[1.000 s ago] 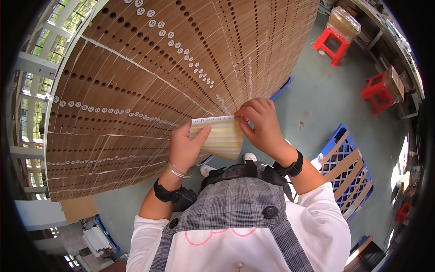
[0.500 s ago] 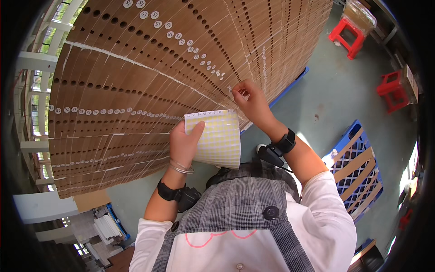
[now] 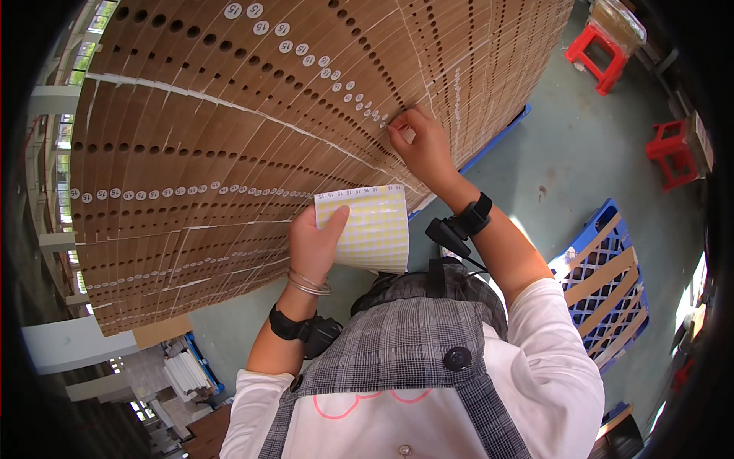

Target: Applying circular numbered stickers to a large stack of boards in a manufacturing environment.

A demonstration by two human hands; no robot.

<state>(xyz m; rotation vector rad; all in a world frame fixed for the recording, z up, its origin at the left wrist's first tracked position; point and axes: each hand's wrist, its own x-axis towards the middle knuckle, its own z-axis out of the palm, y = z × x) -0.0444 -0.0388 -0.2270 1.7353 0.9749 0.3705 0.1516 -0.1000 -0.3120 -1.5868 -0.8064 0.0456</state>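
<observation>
My left hand [image 3: 315, 236] grips a sheet of round stickers [image 3: 367, 229], yellow and white in a grid, with the thumb flat on its face. My right hand [image 3: 420, 141] is raised to a tall stack of brown cardboard boxes [image 3: 252, 161], its thumb and forefinger pinched at the end of a slanting row of round white stickers [image 3: 308, 60]. The small sticker at those fingertips is mostly hidden. Dark round holes run in rows over the boxes, and a second row of stickers [image 3: 187, 190] crosses lower down.
The stack stands on a blue pallet [image 3: 497, 145]. On the right are two red stools [image 3: 596, 57] with cardboard on them, and another blue pallet [image 3: 604, 283] with cardboard strips. More flat material [image 3: 183, 371] is piled at the lower left.
My right hand has moved up and in to the box faces, beside the slanting sticker row. The left hand still grips the sheet, nearly unmoved. The view has shifted slightly.
</observation>
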